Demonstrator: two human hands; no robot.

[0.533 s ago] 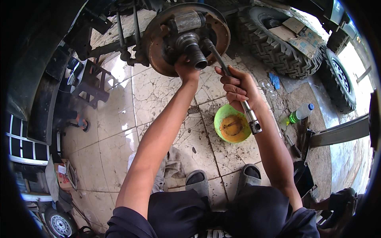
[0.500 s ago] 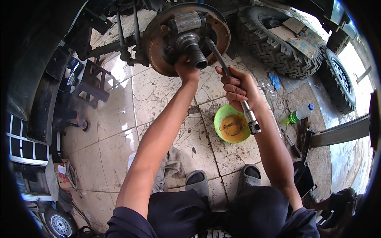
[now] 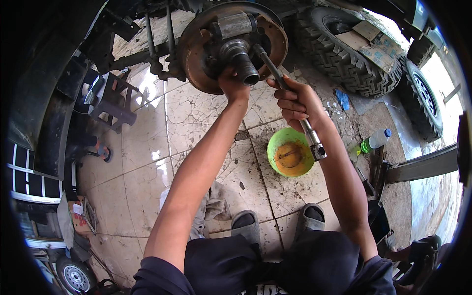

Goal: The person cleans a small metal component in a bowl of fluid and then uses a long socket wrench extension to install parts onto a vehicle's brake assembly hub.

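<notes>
My right hand (image 3: 297, 101) is closed round a long metal socket bar (image 3: 270, 66). The bar's upper end meets the brake assembly just right of the axle spindle (image 3: 241, 61); its lower end, a hinged square-looking head (image 3: 317, 150), points back toward me. Under the spindle, my left hand (image 3: 233, 84) reaches in against the hub, its fingers mostly hidden behind the metal. Round both sits the rusty backing plate (image 3: 201, 73), with a cylindrical metal part (image 3: 233, 26) across its top.
A green bowl (image 3: 271, 160) with orange-brown grease stands on the cracked tile floor below my right hand. Large tyres (image 3: 344, 66) lie and lean at the right, near a plastic bottle (image 3: 377, 140). A dark stool (image 3: 115, 103) is at the left. Another person's hand (image 3: 427, 260) shows lower right.
The lower end of the socket bar has shifted slightly right and up with my right hand. My left hand stays under the spindle; the whole view has moved a little.
</notes>
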